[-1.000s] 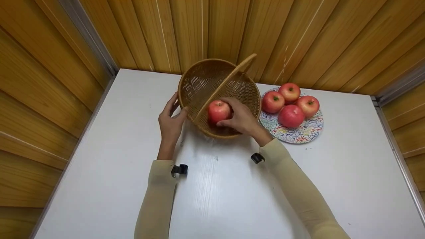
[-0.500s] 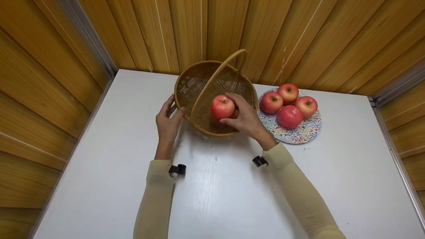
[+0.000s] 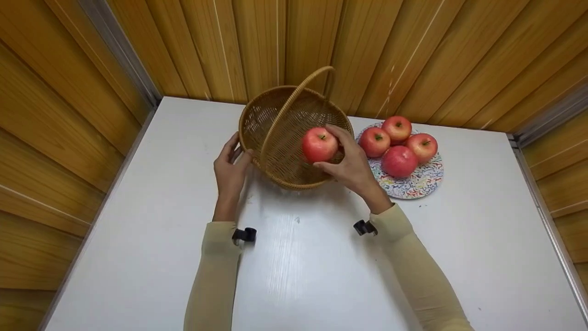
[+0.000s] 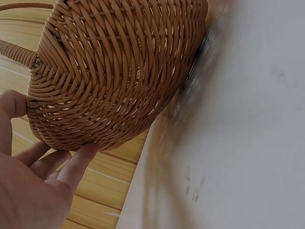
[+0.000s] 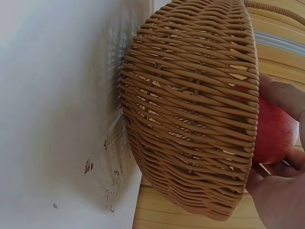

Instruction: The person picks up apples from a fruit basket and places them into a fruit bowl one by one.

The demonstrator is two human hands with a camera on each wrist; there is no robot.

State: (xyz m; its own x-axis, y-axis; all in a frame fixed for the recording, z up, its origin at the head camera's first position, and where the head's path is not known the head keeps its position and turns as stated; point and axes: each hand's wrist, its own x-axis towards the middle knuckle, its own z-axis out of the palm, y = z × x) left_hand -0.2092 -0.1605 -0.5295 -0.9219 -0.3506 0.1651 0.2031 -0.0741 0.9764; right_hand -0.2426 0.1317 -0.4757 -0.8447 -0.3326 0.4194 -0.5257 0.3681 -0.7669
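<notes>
A brown wicker basket (image 3: 275, 170) with an arched handle stands on the white table near the back wall. At its left side my left hand (image 3: 230, 174) grips the rim, the thumb on the edge and the fingers against the outer weave, as the left wrist view (image 4: 43, 195) also shows. My right hand (image 3: 351, 163) holds a red apple (image 3: 319, 144) between thumb and fingers, over the basket's opening on its right side. In the right wrist view the apple (image 5: 274, 133) shows partly above the rim, its lower part hidden behind the weave.
Right of the basket lies a round plate with a multicolour squiggle pattern (image 3: 413, 186), bearing several red apples (image 3: 399, 162). Wood-panelled walls (image 3: 308, 37) close off the back and both sides of the white table (image 3: 285, 257).
My right hand has lifted the apple from deeper in the basket, up and to the right. The basket and its handle have shifted slightly left, with my left hand staying at the rim.
</notes>
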